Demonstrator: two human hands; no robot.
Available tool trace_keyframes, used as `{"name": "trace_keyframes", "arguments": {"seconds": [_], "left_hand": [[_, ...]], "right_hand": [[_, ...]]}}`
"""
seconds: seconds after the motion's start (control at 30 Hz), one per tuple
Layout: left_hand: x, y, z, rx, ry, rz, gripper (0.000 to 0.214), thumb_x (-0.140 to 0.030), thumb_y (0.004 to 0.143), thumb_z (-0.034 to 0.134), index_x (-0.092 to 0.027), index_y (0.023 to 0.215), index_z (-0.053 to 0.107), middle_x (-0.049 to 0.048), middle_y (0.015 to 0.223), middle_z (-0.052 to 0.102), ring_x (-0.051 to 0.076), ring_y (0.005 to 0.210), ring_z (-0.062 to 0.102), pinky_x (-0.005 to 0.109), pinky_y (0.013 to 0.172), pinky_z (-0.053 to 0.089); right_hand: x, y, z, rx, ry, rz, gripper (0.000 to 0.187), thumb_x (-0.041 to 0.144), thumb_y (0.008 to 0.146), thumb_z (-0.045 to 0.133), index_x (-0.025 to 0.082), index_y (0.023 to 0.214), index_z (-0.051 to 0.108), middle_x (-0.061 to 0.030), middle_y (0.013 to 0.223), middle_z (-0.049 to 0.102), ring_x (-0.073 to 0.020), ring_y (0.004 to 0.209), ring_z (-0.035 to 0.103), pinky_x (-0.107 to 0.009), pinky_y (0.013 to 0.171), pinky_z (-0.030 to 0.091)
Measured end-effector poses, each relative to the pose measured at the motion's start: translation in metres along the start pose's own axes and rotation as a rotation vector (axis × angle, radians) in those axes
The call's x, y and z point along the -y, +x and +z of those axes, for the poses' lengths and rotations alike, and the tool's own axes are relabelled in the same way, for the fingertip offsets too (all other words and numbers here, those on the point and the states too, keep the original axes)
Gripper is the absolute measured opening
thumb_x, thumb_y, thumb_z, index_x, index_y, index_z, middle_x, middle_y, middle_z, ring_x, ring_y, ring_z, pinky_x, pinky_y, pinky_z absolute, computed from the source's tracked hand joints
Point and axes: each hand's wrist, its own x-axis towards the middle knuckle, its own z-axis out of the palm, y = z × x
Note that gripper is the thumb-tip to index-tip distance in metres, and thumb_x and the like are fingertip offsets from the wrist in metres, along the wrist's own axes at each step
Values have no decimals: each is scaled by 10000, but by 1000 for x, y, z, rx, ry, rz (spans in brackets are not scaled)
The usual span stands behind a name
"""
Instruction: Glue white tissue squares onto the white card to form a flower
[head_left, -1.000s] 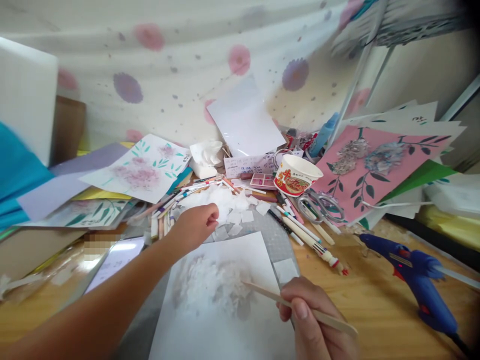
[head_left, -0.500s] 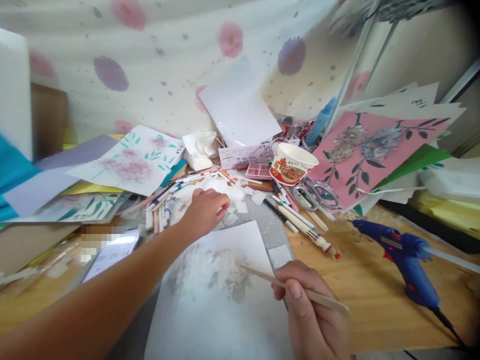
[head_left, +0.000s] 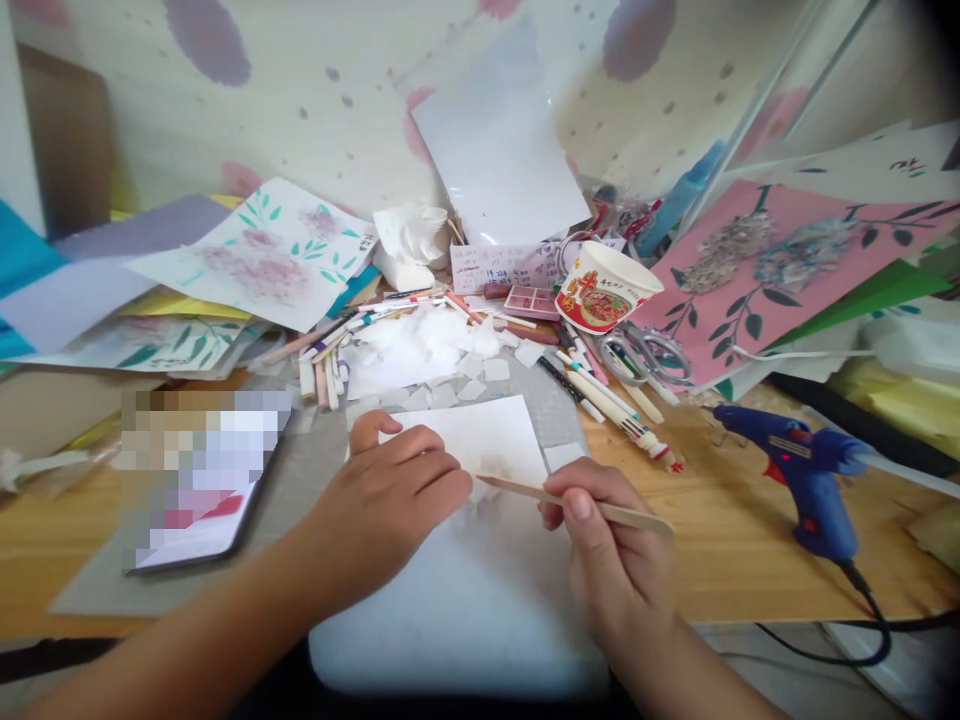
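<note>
My right hand (head_left: 619, 550) pinches a flat, pointed wooden stick (head_left: 622, 515), its tip aimed left, close to the fingers of my left hand. Curled over a white sheet (head_left: 457, 640) is my left hand (head_left: 409, 490), fingers bent down and closed. Whatever it may hold is hidden beneath. The sheet lies before me on a grey mat (head_left: 525, 400); my left hand covers most of the raised white patch on it. Beyond the sheet's far edge are a white fluffy pile (head_left: 420, 340) and small square paper pieces (head_left: 471, 390).
A blue glue gun (head_left: 802, 465) stands on the right. Nearer are scissors (head_left: 645, 355), pens (head_left: 600, 385) and a paper bowl (head_left: 607, 285). A phone (head_left: 217, 480) lies left. Flower pictures (head_left: 255, 260) and a pink picture (head_left: 795, 260) lean at the sides.
My left hand has come back from the white pile to the sheet. My right hand still holds the stick over the sheet. The view has tilted down, showing more of the table's near edge.
</note>
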Motion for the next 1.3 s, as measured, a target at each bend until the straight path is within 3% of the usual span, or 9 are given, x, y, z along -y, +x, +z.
{"name": "trace_keyframes", "arguments": {"seconds": [0.27, 0.47, 0.6, 0.73, 0.9, 1.13, 1.3], "left_hand": [[0, -4, 2, 40, -32, -5, 311, -92, 989, 369, -189, 828, 617, -11, 774, 679, 190, 804, 588, 446, 820, 259], [7, -15, 10, -67, -155, -142, 169, -106, 928, 492, -221, 900, 613, -11, 900, 704, 209, 920, 576, 429, 870, 302], [9, -21, 13, -84, -208, -204, 156, -128, 922, 516, -235, 917, 629, -7, 942, 702, 215, 938, 571, 434, 889, 319], [8, -21, 17, -57, -283, -215, 133, -186, 923, 539, -256, 899, 650, -12, 968, 690, 220, 952, 570, 449, 893, 298], [6, -19, 27, -62, -342, -244, 132, -219, 934, 550, -270, 872, 654, -11, 953, 674, 227, 980, 549, 436, 882, 305], [7, -20, 29, -64, -309, -232, 149, -201, 917, 550, -269, 828, 648, -22, 962, 677, 233, 974, 545, 461, 889, 258], [6, -22, 25, -63, -278, -201, 207, -162, 909, 537, -309, 877, 680, -10, 1051, 660, 247, 1013, 540, 477, 889, 253]], "right_hand": [[10, 13, 5, 211, -101, -71, 205, 190, 973, 435, 195, 809, 558, 28, 636, 510, -118, 564, 502, -243, 529, 379], [12, 14, 9, 297, -202, -113, 246, 193, 981, 410, 180, 781, 553, 16, 634, 516, -121, 568, 507, -246, 541, 371], [21, 21, 14, 384, -380, -226, 287, 173, 981, 388, 172, 739, 542, -5, 625, 537, -138, 570, 506, -267, 547, 357], [27, 36, 23, 436, -513, -232, 296, 177, 988, 383, 168, 740, 544, -10, 627, 565, -129, 534, 496, -266, 528, 326], [23, 38, 25, 392, -442, -223, 277, 208, 984, 407, 180, 741, 536, 5, 605, 565, -116, 512, 501, -250, 517, 337], [10, 16, -2, 130, -93, 21, 186, 228, 995, 434, 231, 855, 557, 29, 645, 543, -121, 572, 532, -238, 529, 389], [6, 11, -6, 192, -112, -3, 144, 201, 987, 445, 228, 909, 563, 23, 699, 559, -121, 599, 539, -256, 556, 402]]}}
